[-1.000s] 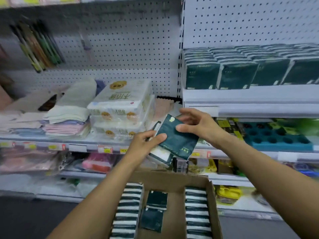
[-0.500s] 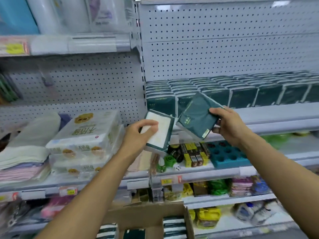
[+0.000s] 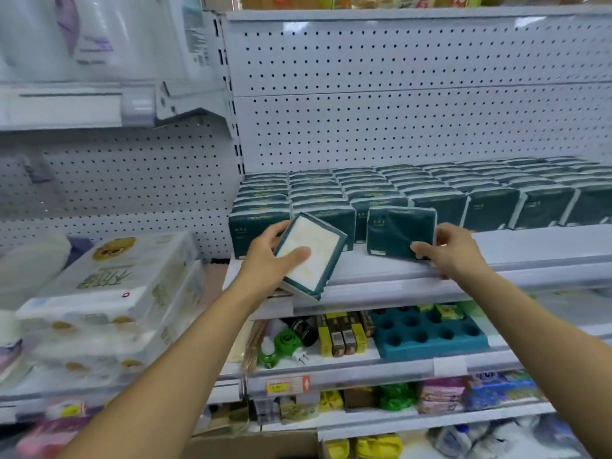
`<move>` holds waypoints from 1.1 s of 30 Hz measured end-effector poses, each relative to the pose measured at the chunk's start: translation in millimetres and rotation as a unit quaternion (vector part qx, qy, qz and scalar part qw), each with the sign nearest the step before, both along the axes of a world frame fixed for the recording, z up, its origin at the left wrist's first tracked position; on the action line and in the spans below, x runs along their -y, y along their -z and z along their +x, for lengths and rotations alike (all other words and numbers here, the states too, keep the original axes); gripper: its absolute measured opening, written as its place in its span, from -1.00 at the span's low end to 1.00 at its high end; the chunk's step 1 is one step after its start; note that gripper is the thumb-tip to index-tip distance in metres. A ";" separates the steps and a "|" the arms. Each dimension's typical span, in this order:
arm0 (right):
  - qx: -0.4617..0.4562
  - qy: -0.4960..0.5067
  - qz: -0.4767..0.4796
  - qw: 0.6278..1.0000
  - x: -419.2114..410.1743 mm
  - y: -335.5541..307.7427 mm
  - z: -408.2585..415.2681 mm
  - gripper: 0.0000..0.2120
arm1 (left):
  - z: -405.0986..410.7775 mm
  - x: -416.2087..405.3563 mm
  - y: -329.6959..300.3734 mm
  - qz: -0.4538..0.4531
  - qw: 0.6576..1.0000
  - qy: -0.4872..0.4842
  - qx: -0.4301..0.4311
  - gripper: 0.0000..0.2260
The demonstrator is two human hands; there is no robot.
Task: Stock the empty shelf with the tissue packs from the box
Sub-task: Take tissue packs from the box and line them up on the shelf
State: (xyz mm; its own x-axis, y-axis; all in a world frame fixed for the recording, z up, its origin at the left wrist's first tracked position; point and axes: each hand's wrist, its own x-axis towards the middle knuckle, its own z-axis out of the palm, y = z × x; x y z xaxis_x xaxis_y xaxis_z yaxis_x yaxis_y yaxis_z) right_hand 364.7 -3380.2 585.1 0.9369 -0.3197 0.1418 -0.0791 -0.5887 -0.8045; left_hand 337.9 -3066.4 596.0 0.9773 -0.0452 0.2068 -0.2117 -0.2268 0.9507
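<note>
My left hand [image 3: 268,260] grips a dark green tissue pack [image 3: 311,255], tilted with its pale face toward me, just in front of the white shelf [image 3: 381,276]. My right hand [image 3: 447,251] holds a second green tissue pack [image 3: 399,231] upright on the shelf's front strip, thumb on its lower right corner. Behind both, rows of identical green packs [image 3: 430,190] fill the shelf back to the pegboard. The cardboard box [image 3: 251,445] shows only as a brown edge at the bottom.
Large white tissue bundles [image 3: 109,293] are stacked on the shelf at left. Below the stocked shelf lie a teal holed tray [image 3: 427,336], yellow boxes [image 3: 344,336] and small goods. An upper shelf [image 3: 76,107] juts out at top left.
My view rose from the box to the shelf. Both hands lifted their packs; the right one now stands its pack on the shelf front, the left pack came up close to the shelf edge.
</note>
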 end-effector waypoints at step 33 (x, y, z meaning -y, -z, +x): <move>0.161 -0.319 0.078 0.931 -41.3 -24.4 -29.7 -0.73 | 4.5 42.5 -27.3 -0.115 0.974 0.110 -0.162 -0.36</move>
State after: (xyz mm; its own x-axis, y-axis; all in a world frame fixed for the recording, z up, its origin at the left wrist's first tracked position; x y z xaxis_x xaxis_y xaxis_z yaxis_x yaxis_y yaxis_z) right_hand 335.0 -3338.9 609.5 0.8605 0.2470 0.4456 0.5057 -0.3071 -0.8062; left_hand 342.3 -3108.9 623.3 0.9652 -0.2487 -0.0808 0.0878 0.0171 0.9960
